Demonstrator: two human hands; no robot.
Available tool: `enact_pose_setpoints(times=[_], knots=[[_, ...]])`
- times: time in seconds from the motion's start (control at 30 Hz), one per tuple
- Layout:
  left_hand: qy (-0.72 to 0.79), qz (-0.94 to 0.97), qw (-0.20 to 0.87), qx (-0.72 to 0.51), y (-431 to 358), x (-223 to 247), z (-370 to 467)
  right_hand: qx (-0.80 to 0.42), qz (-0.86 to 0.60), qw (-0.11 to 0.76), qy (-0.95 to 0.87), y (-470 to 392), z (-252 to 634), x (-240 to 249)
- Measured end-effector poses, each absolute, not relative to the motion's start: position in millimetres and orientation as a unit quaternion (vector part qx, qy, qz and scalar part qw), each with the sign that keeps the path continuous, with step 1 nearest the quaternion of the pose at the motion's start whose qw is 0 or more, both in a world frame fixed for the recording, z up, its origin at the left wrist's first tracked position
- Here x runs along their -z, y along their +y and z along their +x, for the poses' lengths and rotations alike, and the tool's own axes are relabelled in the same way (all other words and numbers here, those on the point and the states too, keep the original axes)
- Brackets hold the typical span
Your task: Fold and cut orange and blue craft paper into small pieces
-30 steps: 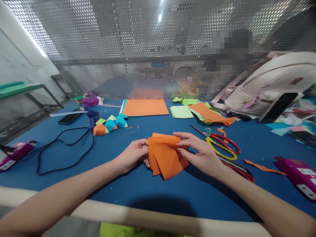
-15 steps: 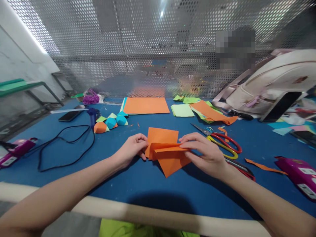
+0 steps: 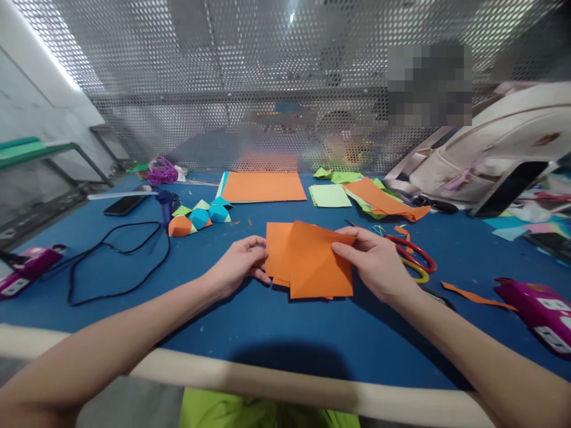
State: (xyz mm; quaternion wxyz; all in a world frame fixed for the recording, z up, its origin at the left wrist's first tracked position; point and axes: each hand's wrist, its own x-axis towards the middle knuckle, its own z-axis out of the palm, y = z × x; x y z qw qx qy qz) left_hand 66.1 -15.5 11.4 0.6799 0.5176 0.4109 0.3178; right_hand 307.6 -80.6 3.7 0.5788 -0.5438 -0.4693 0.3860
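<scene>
Turned since the earlier frame: the top square (image 3: 321,267), then edge-up, now shows its broad face, overlapping the other orange squares (image 3: 279,249) at the middle of the near side. Its far right corner is clamped between the right hand's (image 3: 375,261) thumb and fingers. Left hand (image 3: 243,264) fingertips touch the left edge (whether they pinch it, cannot tell).

Surroundings, by size: pale backpack (image 3: 504,142), far right; large coloured sheets (image 3: 263,187), far middle; purple socket block (image 3: 535,312), right; folded paper pieces (image 3: 200,217), left. Scissors (image 3: 419,255), partly hidden by the right hand, obstruct that side.

Bare tabletop runs from the squares to the pale near edge (image 3: 250,371). Tabletop (image 3: 214,333): blue, lightly specked. Perforated screen (image 3: 267,77) closes the far side.
</scene>
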Motion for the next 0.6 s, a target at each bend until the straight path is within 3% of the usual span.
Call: enact_pose_setpoints(times=[0.23,0.6], knots=[[0.377,0.53,0.706,-0.28,-25.4,-10.2,68.7,-0.369,-0.569,0.552,-0.484,-76.4,296.0,7.4],[0.328,0.625,0.626,-0.331,-33.1,-7.7,72.9,-0.305,-0.549,0.602,-0.493,-80.5,283.3,5.4]])
